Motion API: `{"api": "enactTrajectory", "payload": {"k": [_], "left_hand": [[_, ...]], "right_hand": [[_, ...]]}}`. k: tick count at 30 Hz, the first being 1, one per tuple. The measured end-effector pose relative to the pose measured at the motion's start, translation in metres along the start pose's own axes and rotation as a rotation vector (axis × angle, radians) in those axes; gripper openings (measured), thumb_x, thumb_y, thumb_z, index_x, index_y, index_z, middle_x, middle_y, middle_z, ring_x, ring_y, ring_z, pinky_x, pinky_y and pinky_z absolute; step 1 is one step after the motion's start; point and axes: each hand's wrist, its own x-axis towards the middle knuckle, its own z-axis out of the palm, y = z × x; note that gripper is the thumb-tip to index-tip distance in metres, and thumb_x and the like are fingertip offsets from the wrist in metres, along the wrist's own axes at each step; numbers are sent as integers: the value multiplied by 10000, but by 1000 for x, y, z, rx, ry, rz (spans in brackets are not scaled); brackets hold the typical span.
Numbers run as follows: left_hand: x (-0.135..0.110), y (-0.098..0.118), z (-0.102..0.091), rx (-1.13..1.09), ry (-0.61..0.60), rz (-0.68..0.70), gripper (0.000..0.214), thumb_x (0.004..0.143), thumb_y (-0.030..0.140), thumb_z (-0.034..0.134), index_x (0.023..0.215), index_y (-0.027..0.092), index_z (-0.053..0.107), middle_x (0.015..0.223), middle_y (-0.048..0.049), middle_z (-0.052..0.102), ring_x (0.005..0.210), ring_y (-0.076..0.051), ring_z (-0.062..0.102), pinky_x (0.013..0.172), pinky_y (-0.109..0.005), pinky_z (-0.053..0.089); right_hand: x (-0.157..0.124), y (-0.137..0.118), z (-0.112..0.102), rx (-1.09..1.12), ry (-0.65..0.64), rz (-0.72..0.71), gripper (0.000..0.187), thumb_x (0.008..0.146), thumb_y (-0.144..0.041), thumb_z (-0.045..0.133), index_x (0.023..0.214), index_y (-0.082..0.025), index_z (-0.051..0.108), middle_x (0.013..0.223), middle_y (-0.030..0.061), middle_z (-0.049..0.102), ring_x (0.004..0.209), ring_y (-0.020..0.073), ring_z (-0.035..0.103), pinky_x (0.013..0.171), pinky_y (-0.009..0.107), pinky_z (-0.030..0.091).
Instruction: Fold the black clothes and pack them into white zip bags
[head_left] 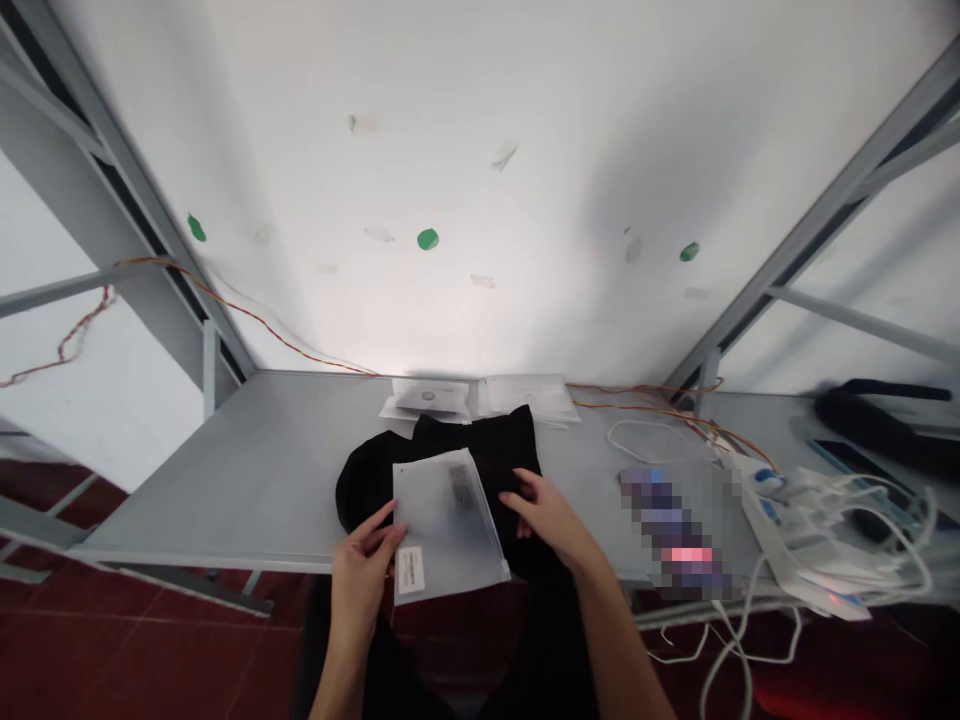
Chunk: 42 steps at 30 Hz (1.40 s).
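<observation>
A frosted zip-lock plastic bag (442, 520) with a white barcode label on its lower left corner is held at its left edge by my left hand (365, 555), thumb on top. Its slider edge runs down the right side, and darker print shows near the top. Beneath and behind the bag lies a folded black garment (491, 440) on the table. My right hand (541, 510) is at the garment's right part, just right of the bag, with thumb and fingers pinched on the black cloth. Some of its fingertips are hidden.
Two piles of plastic bags, a left pile (431, 398) and a right pile (529, 398), lie at the back of the grey table (202, 480). At right are a pixelated phone-like object (675, 530), a white power strip (787, 550) with tangled cables, and a black strap-like item (877, 415).
</observation>
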Motion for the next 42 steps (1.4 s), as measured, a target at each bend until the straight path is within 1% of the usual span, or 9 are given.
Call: {"api": "enactTrajectory", "payload": {"k": [6,11,16,19,27,30,36,39,42], "left_hand": [[4,6,-18,68,-4,48,789,677,552,846,1339,158,674,863,-67,791,499,-109,589,418,-201,468],[-12,17,-26,133,20,38,949,691,555,841,1509,244,474,973,-76,769,814,-257,757,622,-339,640],[-40,3,-24,104,35,53,1185,620,539,894,1587,334,240,978,-11,716,758,-248,759,643,-366,639],[-46,-11,-32,24,-4,1,1213,615,541,902,1583,281,221,897,-10,735,788,-251,769,718,-358,639],[-1,28,-64,89,35,158,913,659,579,872,1400,210,487,965,-88,805,989,-290,771,878,-376,622],[52,79,-32,144,-78,323,699,685,536,862,1236,197,596,971,-99,804,936,-268,774,850,-371,623],[142,173,112,255,-191,705,436,748,489,774,1009,167,639,1023,-113,754,863,-240,742,729,-360,614],[130,175,156,275,-254,805,292,853,417,683,1042,195,671,1125,-83,718,1031,-220,696,896,-366,580],[86,136,161,435,-418,918,211,939,356,613,1079,225,700,1085,-63,717,1015,-210,673,963,-395,546]], "right_hand": [[-10,11,-60,-217,92,23,461,790,-511,693,1118,-188,674,697,-12,645,495,155,551,472,290,451],[-12,-22,-35,-442,304,-203,487,903,-548,598,1256,-218,661,834,14,636,670,182,575,677,337,508],[43,-57,31,-506,-128,-404,429,937,-441,613,1318,-248,658,1241,107,657,1095,256,623,981,419,486],[81,-71,54,-503,-353,-435,314,852,-363,733,1146,-255,759,1154,89,720,1093,273,643,1001,430,484],[80,-97,7,-253,-664,-250,510,834,-443,751,1317,-289,691,898,12,748,722,160,663,645,276,558],[65,-95,-42,-8,-495,-149,714,812,-437,789,1471,-305,545,826,-17,728,719,158,656,654,279,563],[81,-67,-128,195,117,-130,703,720,-408,851,1354,-233,603,785,-11,696,705,161,647,688,301,566],[104,-59,-152,156,267,-120,660,713,-427,836,1295,-212,613,806,8,691,743,182,650,711,333,571],[107,-50,-164,109,414,-136,683,726,-507,793,1307,-223,575,915,35,701,824,198,649,714,329,554]]}}
